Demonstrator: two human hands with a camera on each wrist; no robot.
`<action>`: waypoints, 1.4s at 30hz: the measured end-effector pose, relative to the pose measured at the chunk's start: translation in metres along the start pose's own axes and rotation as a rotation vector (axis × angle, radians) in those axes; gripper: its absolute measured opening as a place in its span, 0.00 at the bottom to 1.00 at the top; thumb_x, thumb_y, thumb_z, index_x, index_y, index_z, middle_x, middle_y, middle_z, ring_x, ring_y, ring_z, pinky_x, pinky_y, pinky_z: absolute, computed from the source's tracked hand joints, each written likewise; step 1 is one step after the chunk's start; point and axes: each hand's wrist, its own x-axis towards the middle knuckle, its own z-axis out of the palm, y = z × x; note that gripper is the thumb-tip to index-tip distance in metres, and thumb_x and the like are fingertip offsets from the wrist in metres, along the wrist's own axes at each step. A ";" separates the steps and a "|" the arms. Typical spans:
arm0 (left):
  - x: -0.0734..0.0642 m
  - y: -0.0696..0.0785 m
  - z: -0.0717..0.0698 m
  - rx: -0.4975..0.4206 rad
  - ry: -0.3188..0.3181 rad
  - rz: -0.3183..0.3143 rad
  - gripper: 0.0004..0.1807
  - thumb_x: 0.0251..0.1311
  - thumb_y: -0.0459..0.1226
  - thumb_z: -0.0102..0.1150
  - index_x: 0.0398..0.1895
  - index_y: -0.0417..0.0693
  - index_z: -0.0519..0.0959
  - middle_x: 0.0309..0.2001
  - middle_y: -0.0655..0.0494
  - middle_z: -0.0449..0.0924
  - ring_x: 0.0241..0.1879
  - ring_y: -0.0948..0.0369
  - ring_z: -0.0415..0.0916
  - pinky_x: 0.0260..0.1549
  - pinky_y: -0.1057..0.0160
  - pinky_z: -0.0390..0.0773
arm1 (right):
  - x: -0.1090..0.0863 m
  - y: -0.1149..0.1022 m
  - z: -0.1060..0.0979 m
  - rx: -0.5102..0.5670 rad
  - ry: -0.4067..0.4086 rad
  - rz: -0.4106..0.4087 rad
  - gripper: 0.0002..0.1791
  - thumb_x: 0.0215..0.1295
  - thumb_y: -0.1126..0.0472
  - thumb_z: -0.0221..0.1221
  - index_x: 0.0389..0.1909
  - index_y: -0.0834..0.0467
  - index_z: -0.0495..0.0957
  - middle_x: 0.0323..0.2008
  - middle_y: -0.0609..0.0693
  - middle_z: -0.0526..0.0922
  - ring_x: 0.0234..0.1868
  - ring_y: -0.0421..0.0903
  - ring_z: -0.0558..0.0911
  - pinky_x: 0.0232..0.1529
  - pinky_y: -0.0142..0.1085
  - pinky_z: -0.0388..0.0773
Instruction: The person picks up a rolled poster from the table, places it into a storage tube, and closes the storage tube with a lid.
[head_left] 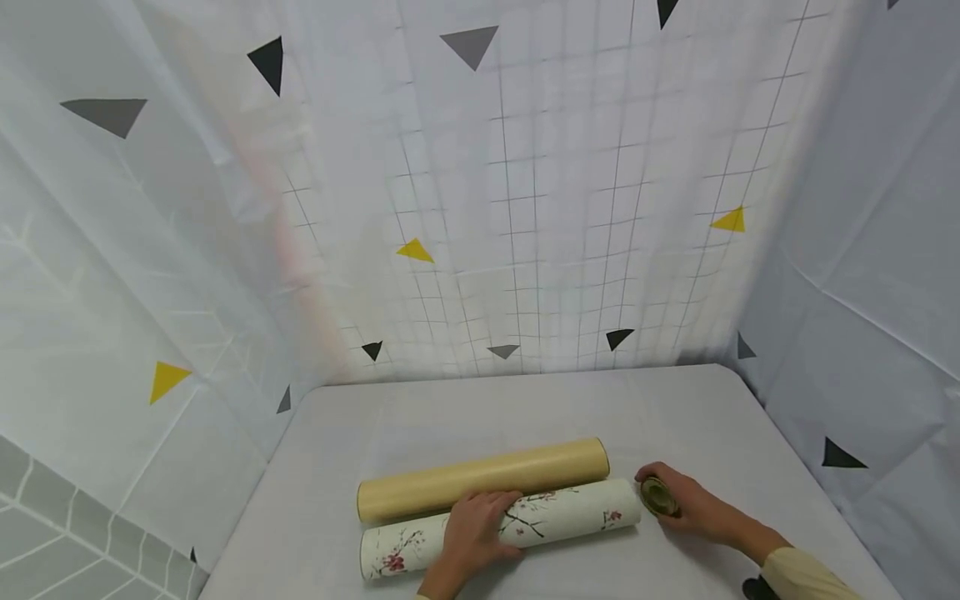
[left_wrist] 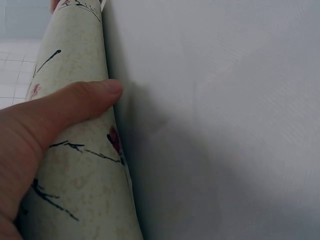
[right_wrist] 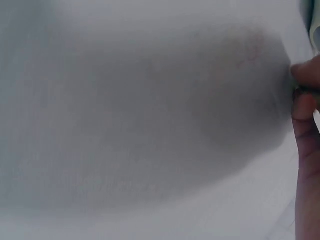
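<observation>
A pale paper roll [head_left: 573, 510] printed with dark branches and red blossoms lies across the table, looking like wallpaper. My left hand [head_left: 474, 533] grips it near its middle, the thumb [left_wrist: 92, 100] lying over the near side in the left wrist view. Just past the roll's right end, my right hand [head_left: 699, 507] holds a small round green-gold thing [head_left: 659, 497], perhaps a tape roll or a lid. In the right wrist view the fingertips [right_wrist: 304, 106] pinch it at the right edge, where most of it is hidden.
A plain tan roll [head_left: 517, 473] lies right behind the patterned one, nearly parallel. Both are on a white table [head_left: 420, 408]. White sheeting [head_left: 562, 208] with grid lines and coloured triangles hangs behind and at both sides. A small black object [head_left: 759, 588] shows by the right sleeve.
</observation>
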 end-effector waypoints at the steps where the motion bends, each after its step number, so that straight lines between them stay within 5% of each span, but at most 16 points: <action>1: 0.000 0.000 0.000 0.000 0.002 0.002 0.48 0.25 0.63 0.85 0.58 0.61 0.82 0.51 0.68 0.89 0.47 0.66 0.86 0.49 0.63 0.81 | 0.001 -0.001 0.000 -0.002 0.004 0.012 0.33 0.54 0.68 0.73 0.59 0.59 0.70 0.55 0.50 0.80 0.56 0.44 0.81 0.54 0.27 0.78; 7: 0.001 0.000 -0.001 0.004 0.007 0.009 0.48 0.25 0.63 0.85 0.58 0.61 0.82 0.51 0.69 0.89 0.47 0.66 0.86 0.49 0.63 0.81 | 0.008 -0.006 0.000 0.002 0.042 0.074 0.30 0.55 0.72 0.69 0.58 0.58 0.69 0.52 0.50 0.81 0.49 0.39 0.79 0.45 0.31 0.78; 15: 0.002 0.002 -0.001 0.002 0.015 0.000 0.49 0.24 0.63 0.85 0.59 0.62 0.81 0.51 0.69 0.89 0.48 0.65 0.86 0.51 0.63 0.81 | 0.011 -0.006 0.009 -0.114 0.162 0.032 0.26 0.56 0.75 0.67 0.56 0.57 0.75 0.51 0.49 0.78 0.52 0.45 0.81 0.50 0.36 0.82; 21: 0.003 0.003 -0.001 0.020 0.033 0.012 0.49 0.24 0.63 0.85 0.58 0.62 0.81 0.51 0.69 0.89 0.47 0.66 0.86 0.49 0.63 0.81 | 0.016 -0.007 0.018 -0.126 0.248 0.086 0.12 0.76 0.63 0.56 0.55 0.54 0.81 0.51 0.44 0.82 0.50 0.40 0.81 0.49 0.39 0.80; 28: 0.001 0.006 -0.002 0.035 0.049 0.037 0.48 0.23 0.63 0.85 0.58 0.61 0.82 0.50 0.69 0.89 0.47 0.67 0.86 0.49 0.64 0.81 | 0.017 -0.014 0.017 -0.043 0.238 0.234 0.20 0.82 0.60 0.47 0.69 0.57 0.72 0.49 0.45 0.83 0.46 0.35 0.78 0.44 0.38 0.76; 36: 0.003 0.008 -0.005 0.018 0.065 0.012 0.48 0.21 0.63 0.85 0.56 0.61 0.82 0.48 0.68 0.90 0.44 0.65 0.87 0.45 0.65 0.82 | 0.017 -0.023 0.021 0.061 0.180 0.320 0.18 0.84 0.52 0.44 0.60 0.56 0.76 0.57 0.50 0.83 0.59 0.49 0.81 0.55 0.40 0.80; 42: 0.004 0.007 -0.006 0.027 0.104 0.025 0.49 0.19 0.63 0.86 0.55 0.62 0.82 0.47 0.69 0.90 0.42 0.66 0.87 0.43 0.65 0.82 | 0.018 -0.030 0.023 0.221 0.072 0.494 0.26 0.85 0.43 0.35 0.60 0.55 0.74 0.55 0.50 0.82 0.51 0.40 0.77 0.46 0.36 0.77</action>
